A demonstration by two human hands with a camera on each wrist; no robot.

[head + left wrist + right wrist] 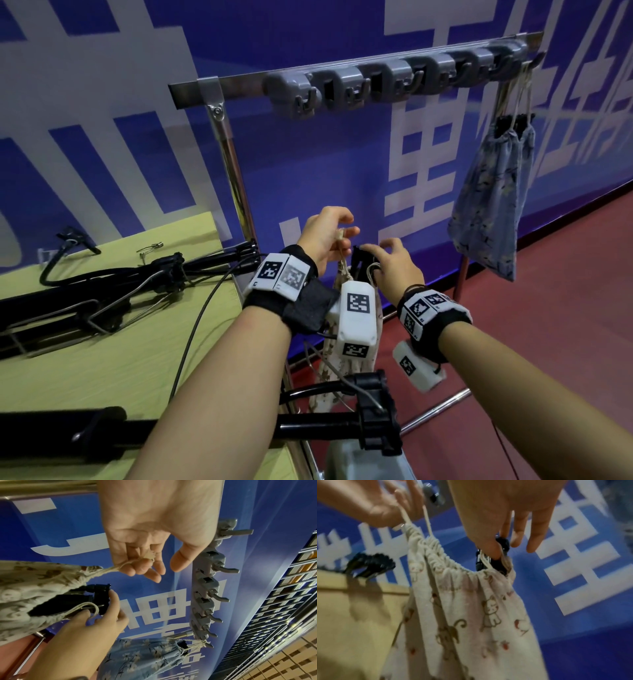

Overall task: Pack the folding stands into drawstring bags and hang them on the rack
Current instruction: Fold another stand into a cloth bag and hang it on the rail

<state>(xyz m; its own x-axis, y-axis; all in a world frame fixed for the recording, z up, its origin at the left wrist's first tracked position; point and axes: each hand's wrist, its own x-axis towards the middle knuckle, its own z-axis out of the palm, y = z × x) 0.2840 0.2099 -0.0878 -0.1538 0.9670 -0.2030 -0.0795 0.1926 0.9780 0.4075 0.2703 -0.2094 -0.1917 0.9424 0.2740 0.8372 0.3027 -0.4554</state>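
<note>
The cream drawstring bag (462, 608) hangs off the tabletop's (102, 359) right edge, soft and limp, with a stiff black folding stand (99, 599) poking from its mouth. The left hand (325, 233) pinches one cord; the right hand (390, 263) hooks the other cord loop, best pulled apart. Free hooks (349, 92) wait above, with open room.

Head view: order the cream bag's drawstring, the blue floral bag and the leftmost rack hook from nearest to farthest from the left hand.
1. Drawstring, pinched in the left hand itself.
2. Leftmost rack hook, above the hand.
3. Blue floral bag, hanging at the rack's far right end.
</note>
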